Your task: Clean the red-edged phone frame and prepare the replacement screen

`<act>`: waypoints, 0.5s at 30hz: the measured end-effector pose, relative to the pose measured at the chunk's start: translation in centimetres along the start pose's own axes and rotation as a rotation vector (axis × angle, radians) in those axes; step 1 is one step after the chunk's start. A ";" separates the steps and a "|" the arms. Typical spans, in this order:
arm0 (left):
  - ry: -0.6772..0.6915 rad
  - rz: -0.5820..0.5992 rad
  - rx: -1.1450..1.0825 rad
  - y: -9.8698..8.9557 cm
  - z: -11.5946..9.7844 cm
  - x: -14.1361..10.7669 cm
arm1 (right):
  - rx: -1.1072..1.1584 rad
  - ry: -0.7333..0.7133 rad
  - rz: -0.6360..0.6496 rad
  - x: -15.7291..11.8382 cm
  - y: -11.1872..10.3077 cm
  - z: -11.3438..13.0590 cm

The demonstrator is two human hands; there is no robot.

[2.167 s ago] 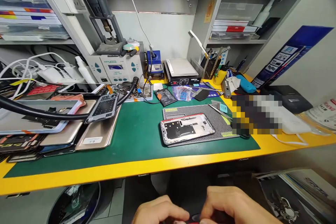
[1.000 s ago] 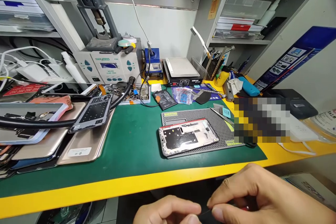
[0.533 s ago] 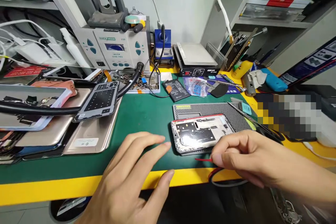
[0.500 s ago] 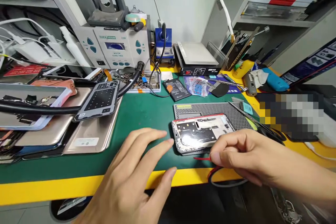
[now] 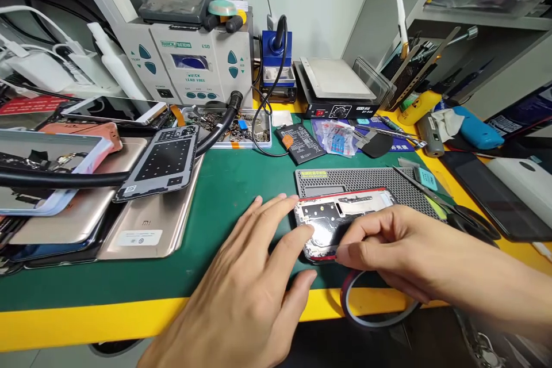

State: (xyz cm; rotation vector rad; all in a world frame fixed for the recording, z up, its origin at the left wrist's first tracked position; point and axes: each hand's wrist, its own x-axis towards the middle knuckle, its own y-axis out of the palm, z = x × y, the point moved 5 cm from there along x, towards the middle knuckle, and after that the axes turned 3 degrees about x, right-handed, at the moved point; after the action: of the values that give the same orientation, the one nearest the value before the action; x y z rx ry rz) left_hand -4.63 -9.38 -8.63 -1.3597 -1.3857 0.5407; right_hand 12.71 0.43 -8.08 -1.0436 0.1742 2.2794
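Where right hand (image 5: pixel 388 248) pinches, red tape (image 5: pixel 325 257), edging phone frame (image 5: pixel 331 218)

Cannot see the whole phone frame (image 5: pixel 330 218) behind the right hand (image 5: pixel 383 246), or all of the tape roll (image 5: pixel 374 324) in front of the frame. Cannot read fine print on the battery (image 5: pixel 304 144) beyond it, or follow the black hose (image 5: pixel 64 177) off-view leftward.

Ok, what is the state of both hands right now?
Left hand: open, at the edge of the phone frame.
Right hand: closed, pinching red tape.
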 end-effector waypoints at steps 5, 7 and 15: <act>0.035 -0.018 0.015 0.0 -0.1 0.1 | -0.019 0.003 -0.030 0.2 -0.2 -0.2; 0.059 -0.024 0.017 0.0 -0.2 0.1 | -0.023 0.008 -0.038 0.1 -0.1 -0.2; 0.031 -0.013 -0.028 -0.3 -0.2 -0.3 | -0.024 0.050 -0.096 0.0 0.0 -0.4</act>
State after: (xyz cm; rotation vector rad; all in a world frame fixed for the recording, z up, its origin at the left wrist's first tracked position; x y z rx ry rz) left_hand -4.63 -9.77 -8.41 -1.3749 -1.3806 0.4911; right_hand 12.95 0.30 -8.36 -1.0979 0.1148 2.1758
